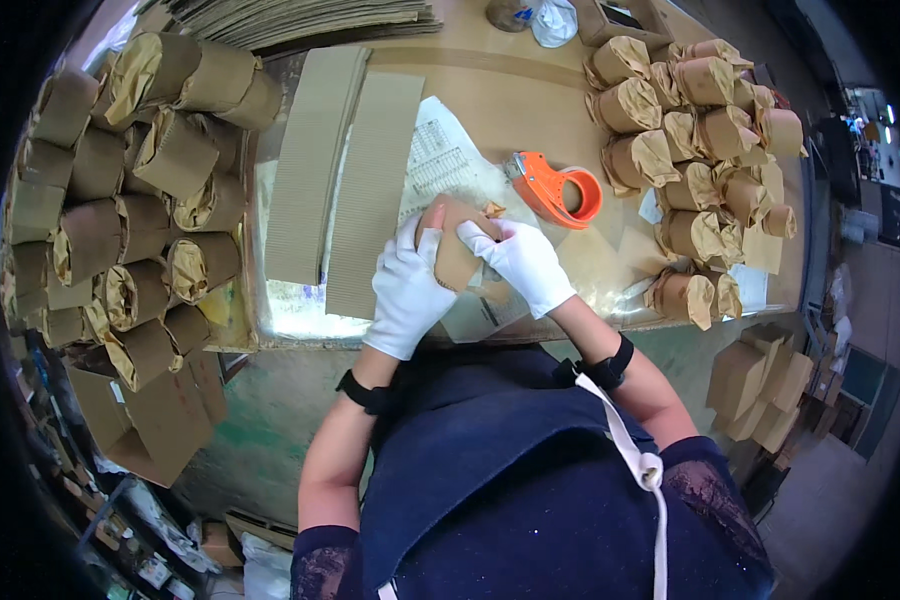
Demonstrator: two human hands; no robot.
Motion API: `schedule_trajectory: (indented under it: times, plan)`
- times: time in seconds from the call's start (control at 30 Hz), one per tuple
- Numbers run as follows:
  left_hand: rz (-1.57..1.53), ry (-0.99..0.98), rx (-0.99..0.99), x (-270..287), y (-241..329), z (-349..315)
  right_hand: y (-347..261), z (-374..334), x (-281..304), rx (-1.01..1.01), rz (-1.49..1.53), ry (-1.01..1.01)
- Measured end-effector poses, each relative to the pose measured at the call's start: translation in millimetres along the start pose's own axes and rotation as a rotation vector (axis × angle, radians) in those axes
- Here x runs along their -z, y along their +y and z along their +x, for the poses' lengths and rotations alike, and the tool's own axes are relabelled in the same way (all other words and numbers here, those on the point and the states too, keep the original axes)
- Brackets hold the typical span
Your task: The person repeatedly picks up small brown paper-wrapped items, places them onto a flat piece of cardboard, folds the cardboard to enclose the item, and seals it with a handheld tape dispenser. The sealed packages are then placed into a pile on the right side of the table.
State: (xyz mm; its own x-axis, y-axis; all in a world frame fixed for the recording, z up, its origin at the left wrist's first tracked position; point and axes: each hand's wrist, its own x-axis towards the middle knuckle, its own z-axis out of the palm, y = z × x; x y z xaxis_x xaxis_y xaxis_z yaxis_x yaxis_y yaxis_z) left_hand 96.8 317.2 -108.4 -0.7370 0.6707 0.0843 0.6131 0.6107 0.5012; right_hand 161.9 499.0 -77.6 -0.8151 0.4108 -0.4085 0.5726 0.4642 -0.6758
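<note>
Roll [456, 250] of brown cardboard sits between your two hands, just above the counter [530, 110] edge nearest you. Your left hand [407, 285] wraps around its left side with the thumb up on top. Your right hand [522, 262] closes on its right end, fingers pressed on the cardboard. Both hands are gripping it, probably so the wrap stays tight and does not spring open.

Just right of the roll, a little farther from you, lies the orange tape gun [555, 187]. It is close by, so it is easy to grab. Just left of the roll lie two flat cardboard strips [345, 190], side by side. Under the roll there is a white paper sheet [448, 160].

Far left of the roll is a big pile of wrapped rolls [130, 230], with brown paper tucked in their ends. Right of the roll, past the tape gun, a second pile [695, 130] sits on the counter.

An open box [155, 420] stands on the floor, below the left pile. You cannot tell what is in it. More flat boxes [760, 385] lie low to the right of the roll.
</note>
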Motion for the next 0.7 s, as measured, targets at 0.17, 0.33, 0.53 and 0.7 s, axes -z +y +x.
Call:
schedule_trajectory:
  times: [0.17,0.33,0.53,0.7]
  plan:
    - [-0.085,-0.195,0.061,18,2,8,-5,1,22,-0.025,-0.223,-0.063]
    - [0.105,0.007,0.108,-12,14,0,34,13,79,0.126,-0.804,0.431]
    - [0.264,-0.037,0.012,-4,32,-3,116,36,59,0.325,-0.674,0.398]
    - [0.090,-0.078,0.047,-13,0,-6,30,-64,94,-0.254,0.688,-0.148]
